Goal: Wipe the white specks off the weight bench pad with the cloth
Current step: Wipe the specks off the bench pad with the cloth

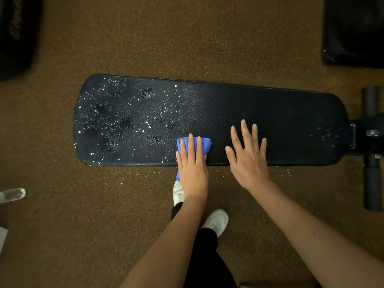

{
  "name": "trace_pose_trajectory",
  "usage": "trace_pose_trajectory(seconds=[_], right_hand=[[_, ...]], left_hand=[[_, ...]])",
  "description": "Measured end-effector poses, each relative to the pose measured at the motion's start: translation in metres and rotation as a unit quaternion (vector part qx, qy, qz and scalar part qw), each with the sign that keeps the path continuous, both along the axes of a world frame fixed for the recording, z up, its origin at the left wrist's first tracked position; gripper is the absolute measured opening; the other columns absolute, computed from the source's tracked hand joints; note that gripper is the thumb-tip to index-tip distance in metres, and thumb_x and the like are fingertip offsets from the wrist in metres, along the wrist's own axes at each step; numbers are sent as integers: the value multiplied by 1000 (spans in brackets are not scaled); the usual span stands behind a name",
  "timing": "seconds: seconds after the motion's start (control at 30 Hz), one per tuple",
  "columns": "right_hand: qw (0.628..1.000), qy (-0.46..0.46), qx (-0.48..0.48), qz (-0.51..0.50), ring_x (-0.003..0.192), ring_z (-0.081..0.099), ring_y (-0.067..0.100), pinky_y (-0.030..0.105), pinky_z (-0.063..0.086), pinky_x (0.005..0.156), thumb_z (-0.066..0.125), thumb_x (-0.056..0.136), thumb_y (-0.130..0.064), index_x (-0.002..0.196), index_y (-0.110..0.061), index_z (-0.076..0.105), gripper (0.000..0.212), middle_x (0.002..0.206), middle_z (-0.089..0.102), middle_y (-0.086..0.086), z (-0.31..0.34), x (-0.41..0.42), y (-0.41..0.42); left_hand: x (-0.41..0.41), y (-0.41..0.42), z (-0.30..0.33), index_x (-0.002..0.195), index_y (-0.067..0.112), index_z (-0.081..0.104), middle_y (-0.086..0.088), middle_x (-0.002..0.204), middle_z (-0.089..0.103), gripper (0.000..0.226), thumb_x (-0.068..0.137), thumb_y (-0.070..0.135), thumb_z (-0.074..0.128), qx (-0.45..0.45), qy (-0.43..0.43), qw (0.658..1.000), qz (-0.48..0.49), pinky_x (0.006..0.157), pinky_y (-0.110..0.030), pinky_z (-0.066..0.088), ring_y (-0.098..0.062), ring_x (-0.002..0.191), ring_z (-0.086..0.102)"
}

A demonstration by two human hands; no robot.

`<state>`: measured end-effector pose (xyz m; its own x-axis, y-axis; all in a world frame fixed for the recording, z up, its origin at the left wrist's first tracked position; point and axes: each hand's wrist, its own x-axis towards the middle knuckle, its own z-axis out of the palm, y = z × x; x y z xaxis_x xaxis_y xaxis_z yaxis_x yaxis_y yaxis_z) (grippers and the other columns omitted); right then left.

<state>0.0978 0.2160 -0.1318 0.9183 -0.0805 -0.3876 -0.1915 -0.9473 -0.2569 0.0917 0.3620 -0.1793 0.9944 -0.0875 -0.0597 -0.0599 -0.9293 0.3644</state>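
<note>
Nearest the camera, two bare forearms reach forward over dark trouser legs and a pair of white shoes (217, 221) standing on brown speckled carpet (128, 215). The left hand (192, 163) lies flat with straight fingers pressing down on a blue cloth (204, 143), which sits on the near edge of the black weight bench pad (280, 113); a corner of the cloth hangs below the pad's edge beside the wrist, and its far edge shows just past the fingertips. Just to the right of it, apart from the cloth, the right hand (248, 156) is spread wide with fingers straight and splayed, palm down on the bare pad, holding nothing. The white specks (124, 113) lie to the left of the left hand and beyond it, thick across the pad's left end and thinning toward the cloth; the pad around and to the right of the right hand looks mostly dark and clean, with a few faint marks near its right end. Farther right of the right hand, the bench frame carries black foam rollers (372, 183). Well to the left of the left hand, a clear bottle (12, 195) lies at the frame's edge. Beyond both hands, past the pad, dark blurred objects sit in the far left and far right corners
</note>
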Motion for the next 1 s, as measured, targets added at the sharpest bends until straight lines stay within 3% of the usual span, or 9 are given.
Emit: trace_pose_trajectory(seconds=[0.17,0.37,0.47,0.57,0.67,0.9,1.0], right_hand=[[1000,5,16,4,144,-8,29,54,4,114,19,95,-44,150,-20,10,60,158,-3,5,1,4,3],[1000,10,6,4,144,-8,29,53,3,114,23,97,-42,150,-21,9,58,158,-3,6,-3,4,5],[1000,14,10,2,144,-10,28,52,3,115,21,97,-42,150,-21,7,59,158,-5,5,-1,1,4],[1000,16,11,6,144,-10,29,52,4,115,22,96,-41,150,-20,7,59,158,-5,6,0,-1,3],[1000,17,9,6,144,-8,29,52,5,115,18,94,-43,150,-20,7,61,158,-4,6,1,-1,2],[1000,14,14,5,144,-9,28,50,3,115,21,96,-42,150,-20,6,60,158,-4,4,-3,-1,-1],[1000,6,21,1,144,-7,28,50,4,114,21,95,-41,149,-19,8,60,158,-1,5,-3,-1,0]], left_hand=[[17,-3,-1,138,10,34,-15,144,39,54,87,13,54,14,-5,999,-33,105,-50,32,-36,134,32],[62,-16,5,140,7,35,-17,147,34,47,94,18,37,6,9,999,-47,107,-51,30,-38,136,28],[40,-17,7,140,8,35,-17,147,34,48,95,24,30,16,13,998,-51,107,-50,29,-38,135,29],[13,-12,8,139,10,35,-16,147,34,48,94,25,31,29,30,996,-84,105,-49,31,-36,135,31],[38,-13,7,139,8,37,-16,146,35,48,94,24,29,36,24,994,-102,106,-49,30,-38,135,30],[108,-40,11,147,11,18,-13,155,12,48,101,23,27,37,48,996,-71,115,-44,8,-31,143,6],[88,-40,10,145,10,23,-15,153,19,49,99,25,25,24,36,997,-63,114,-46,14,-33,142,13]])
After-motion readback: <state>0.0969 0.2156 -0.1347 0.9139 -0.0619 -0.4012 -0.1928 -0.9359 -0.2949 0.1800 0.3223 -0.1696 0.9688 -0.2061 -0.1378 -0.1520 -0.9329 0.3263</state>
